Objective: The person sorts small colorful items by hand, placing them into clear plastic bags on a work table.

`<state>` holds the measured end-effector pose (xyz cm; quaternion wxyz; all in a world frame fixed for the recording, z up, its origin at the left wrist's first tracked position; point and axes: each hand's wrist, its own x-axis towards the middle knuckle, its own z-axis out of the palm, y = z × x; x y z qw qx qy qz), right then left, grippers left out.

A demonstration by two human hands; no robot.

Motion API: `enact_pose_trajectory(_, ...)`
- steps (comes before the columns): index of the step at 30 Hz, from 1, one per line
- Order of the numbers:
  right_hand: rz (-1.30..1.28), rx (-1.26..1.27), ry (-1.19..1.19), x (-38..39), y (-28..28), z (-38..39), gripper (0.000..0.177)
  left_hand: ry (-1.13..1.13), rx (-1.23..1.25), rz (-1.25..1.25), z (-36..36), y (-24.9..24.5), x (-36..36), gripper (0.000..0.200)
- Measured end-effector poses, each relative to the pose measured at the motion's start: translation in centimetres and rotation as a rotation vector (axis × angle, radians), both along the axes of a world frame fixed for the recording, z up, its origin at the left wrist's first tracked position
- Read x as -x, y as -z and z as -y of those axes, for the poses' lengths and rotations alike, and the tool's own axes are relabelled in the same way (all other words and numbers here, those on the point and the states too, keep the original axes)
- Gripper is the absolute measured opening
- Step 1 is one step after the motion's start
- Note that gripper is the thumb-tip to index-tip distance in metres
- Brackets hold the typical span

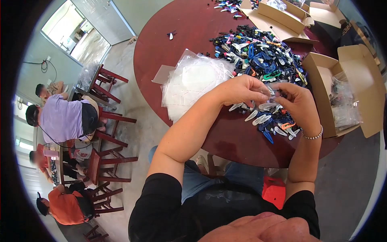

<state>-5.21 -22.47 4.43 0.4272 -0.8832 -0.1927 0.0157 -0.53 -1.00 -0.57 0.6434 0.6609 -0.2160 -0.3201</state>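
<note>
My left hand (pixel 245 92) and my right hand (pixel 297 104) meet over the near side of a heap of hair clips (pixel 258 52). Between their fingertips is a small clear plastic bag (pixel 271 91), pinched from both sides. Whether a clip is inside it is hard to make out. White and silver snap clips (pixel 263 119) lie just below the hands, along with an orange clip (pixel 287 126) and dark blue ones. Left of the heap, partly behind my left forearm, spreads a pile of flat clear bags (pixel 197 78).
An open cardboard box (pixel 322 109) holding filled bags (pixel 344 103) stands at the right of the round dark red table (pixel 157 44). More cardboard boxes (pixel 278 18) lie at the back. Several people sit at another table on the left, near wooden stools (pixel 111 161).
</note>
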Motion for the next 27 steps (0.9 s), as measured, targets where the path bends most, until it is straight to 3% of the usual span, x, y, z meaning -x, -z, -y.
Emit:
enact_pose_trajectory(4, 0.103, -0.087, -0.069, 0.2, 0.2, -0.2, 0.026, 0.025, 0.022, -0.016, 0.0, 0.5, -0.3, 0.029)
enact_pose_trajectory(8, 0.222, -0.153, -0.04, 0.1, 0.2, -0.2, 0.024, 0.066, 0.02, -0.023, 0.0, 0.1, -0.1, 0.031)
enact_pose_trajectory(10, -0.048, -0.066, 0.064, 0.8, -1.3, -0.9, 0.02, 0.093, 0.025, -0.025, 0.1, 0.3, 0.0, 0.031)
enact_pose_trajectory(11, -0.05, -0.066, 0.064, 0.9, -1.2, -1.1, 0.02, 0.112, 0.031, -0.015, 0.1, 0.7, -0.1, 0.032)
enact_pose_trajectory(14, 0.105, -0.043, -0.022, 1.0, -0.7, -1.3, 0.019, 0.14, 0.052, -0.022, 0.2, 0.9, -0.2, 0.032)
enact_pose_trajectory(16, 0.341, -0.038, -0.085, 0.8, 0.4, -1.4, 0.018, 0.147, 0.068, -0.038, 0.2, 1.0, -0.3, 0.032)
enact_pose_trajectory(19, 0.212, 0.08, -0.049, 1.0, 0.0, -1.2, 0.016, 0.129, 0.096, -0.068, 0.3, 0.9, -0.2, 0.034)
enact_pose_trajectory(22, 0.295, 0.267, -0.07, 1.6, -0.8, -1.4, 0.013, 0.121, 0.06, -0.069, 0.3, 0.2, 0.2, 0.038)
enact_pose_trajectory(27, 0.279, 0.135, -0.126, 2.1, -1.0, -2.2, 0.01, 0.32, 0.151, -0.062, 0.0, 0.7, -0.2, 0.04)
